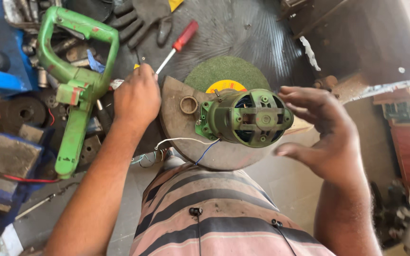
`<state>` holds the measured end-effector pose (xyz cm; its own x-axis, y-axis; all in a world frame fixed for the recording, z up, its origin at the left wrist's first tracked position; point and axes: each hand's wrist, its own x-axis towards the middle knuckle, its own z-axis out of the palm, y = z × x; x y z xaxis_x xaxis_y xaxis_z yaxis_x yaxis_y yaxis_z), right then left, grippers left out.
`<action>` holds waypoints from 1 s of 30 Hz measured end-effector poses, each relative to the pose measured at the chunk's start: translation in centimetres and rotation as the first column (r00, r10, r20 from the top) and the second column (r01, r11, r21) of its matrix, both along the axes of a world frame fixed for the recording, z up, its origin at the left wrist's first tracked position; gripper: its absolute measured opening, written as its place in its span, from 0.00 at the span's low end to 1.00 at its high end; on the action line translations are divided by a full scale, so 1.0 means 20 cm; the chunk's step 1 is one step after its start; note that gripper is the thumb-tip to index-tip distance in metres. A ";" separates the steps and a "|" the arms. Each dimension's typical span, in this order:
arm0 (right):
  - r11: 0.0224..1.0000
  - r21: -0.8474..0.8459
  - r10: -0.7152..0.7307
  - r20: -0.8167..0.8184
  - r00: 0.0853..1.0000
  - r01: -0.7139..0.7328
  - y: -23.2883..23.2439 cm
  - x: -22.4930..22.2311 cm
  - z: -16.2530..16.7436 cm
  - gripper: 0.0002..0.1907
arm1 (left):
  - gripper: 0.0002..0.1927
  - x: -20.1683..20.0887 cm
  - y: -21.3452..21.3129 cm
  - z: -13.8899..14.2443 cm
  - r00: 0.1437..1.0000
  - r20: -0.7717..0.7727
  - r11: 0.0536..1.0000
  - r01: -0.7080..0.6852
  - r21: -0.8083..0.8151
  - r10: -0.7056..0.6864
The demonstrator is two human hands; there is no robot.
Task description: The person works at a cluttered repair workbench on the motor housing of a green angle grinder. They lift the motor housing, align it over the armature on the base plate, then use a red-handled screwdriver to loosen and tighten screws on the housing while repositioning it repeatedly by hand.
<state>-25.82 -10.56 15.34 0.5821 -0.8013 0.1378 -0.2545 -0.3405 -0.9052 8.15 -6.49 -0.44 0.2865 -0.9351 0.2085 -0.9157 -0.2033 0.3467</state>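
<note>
Two hands work around a green motor (247,117) that sits on a round metal guard (181,124) just above the person's striped shirt (205,208). Right of the motor, the right hand (326,137) is spread open with fingers curled loosely toward the housing's vented end, apart from it and gripping nothing. Left of the motor, the left hand (137,97) is closed, knuckles up, over something small at the guard's edge; what it pinches I cannot tell. My judgement: nothing holds the motor, so a nudge could roll it off the guard into the lap, and the thin white and blue wires (186,141) trailing from its left end could snag or tear loose. The motor lies on its side, long axis running left to right, vented end facing right and a little toward the camera. Beyond the motor lies a green grinding disc (219,71); farther left, a green handle (79,80); beyond that, a red screwdriver (179,42) and a dark glove (141,19).
</note>
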 end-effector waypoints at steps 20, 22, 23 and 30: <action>0.858 -0.357 -0.417 -0.062 0.907 0.370 0.18 0.46 -0.05 0.52 | 0.17 -0.23 -0.03 0.39 0.506 -0.490 0.696 0.393 -0.601 -0.710; 0.852 -0.371 -0.421 -0.065 0.905 0.370 0.18 0.47 -0.05 0.52 | 0.17 -0.23 -0.04 0.39 0.519 -0.462 0.682 0.401 -0.612 -0.719; 0.846 -0.380 -0.426 -0.061 0.903 0.373 0.18 0.47 -0.05 0.52 | 0.16 -0.23 -0.05 0.38 0.506 -0.471 0.682 0.412 -0.604 -0.722; 0.850 -0.360 -0.427 -0.044 0.903 0.384 0.18 0.46 -0.04 0.51 | 0.16 -0.23 -0.07 0.42 0.526 -0.400 0.645 0.453 -0.615 -0.751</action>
